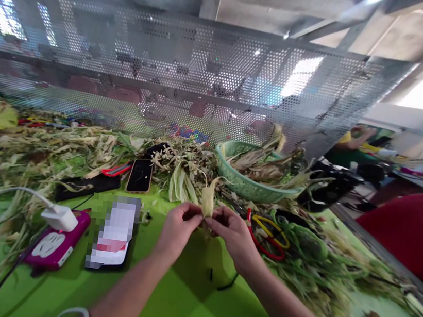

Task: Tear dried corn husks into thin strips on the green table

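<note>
Husk (208, 202) is what we see pinched between the left hand (181, 223) and right hand (235, 235), above a green counter (185, 300) strewn with dry leaves (57, 148), a perforated partition (163, 53) rising behind under a grey ceiling (250, 7). We find its long axis near upright, the wider part pointing up, with a thin curled tip. The grip partly hides its lower end, and we cannot make out the pixelated phone display (113, 234).
</note>
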A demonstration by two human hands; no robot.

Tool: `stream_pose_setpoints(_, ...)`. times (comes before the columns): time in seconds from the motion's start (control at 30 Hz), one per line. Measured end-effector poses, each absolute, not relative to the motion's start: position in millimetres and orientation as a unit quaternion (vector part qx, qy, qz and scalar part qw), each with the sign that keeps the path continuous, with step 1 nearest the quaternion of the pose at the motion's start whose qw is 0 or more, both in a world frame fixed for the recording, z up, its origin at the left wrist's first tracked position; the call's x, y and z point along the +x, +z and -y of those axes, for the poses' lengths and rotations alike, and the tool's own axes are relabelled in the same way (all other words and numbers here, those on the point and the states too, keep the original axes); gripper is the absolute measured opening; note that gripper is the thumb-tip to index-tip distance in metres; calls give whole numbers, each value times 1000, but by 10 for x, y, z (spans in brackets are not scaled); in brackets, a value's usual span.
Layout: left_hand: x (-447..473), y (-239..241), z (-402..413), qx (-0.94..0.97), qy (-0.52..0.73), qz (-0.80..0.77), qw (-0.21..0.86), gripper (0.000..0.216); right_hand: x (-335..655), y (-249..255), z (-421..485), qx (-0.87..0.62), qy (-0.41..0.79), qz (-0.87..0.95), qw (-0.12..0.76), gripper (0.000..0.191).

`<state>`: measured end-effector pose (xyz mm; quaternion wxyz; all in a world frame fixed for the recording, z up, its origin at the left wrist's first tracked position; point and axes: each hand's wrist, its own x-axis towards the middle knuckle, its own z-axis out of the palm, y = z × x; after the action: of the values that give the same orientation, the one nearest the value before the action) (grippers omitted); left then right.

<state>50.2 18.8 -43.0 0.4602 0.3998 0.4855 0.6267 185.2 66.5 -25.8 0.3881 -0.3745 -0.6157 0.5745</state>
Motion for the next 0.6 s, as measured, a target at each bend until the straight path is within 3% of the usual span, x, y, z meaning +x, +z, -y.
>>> stream_pose_setpoints(0.13, 517, -415, -175, 396, 618, -456, 503, 21, 1874, -290, -694, -384, 559, 632, 375, 33)
stream_pose_setpoints(0.37, 478, -429, -199, 397, 619, -509, 447, 17, 1874, -325, -681, -367, 547, 659, 362, 31)
stream_pose_setpoints(0.6, 460, -423, -189, 321, 679, -457, 477, 19, 1870, -372, -641, -348, 533, 715, 289, 18)
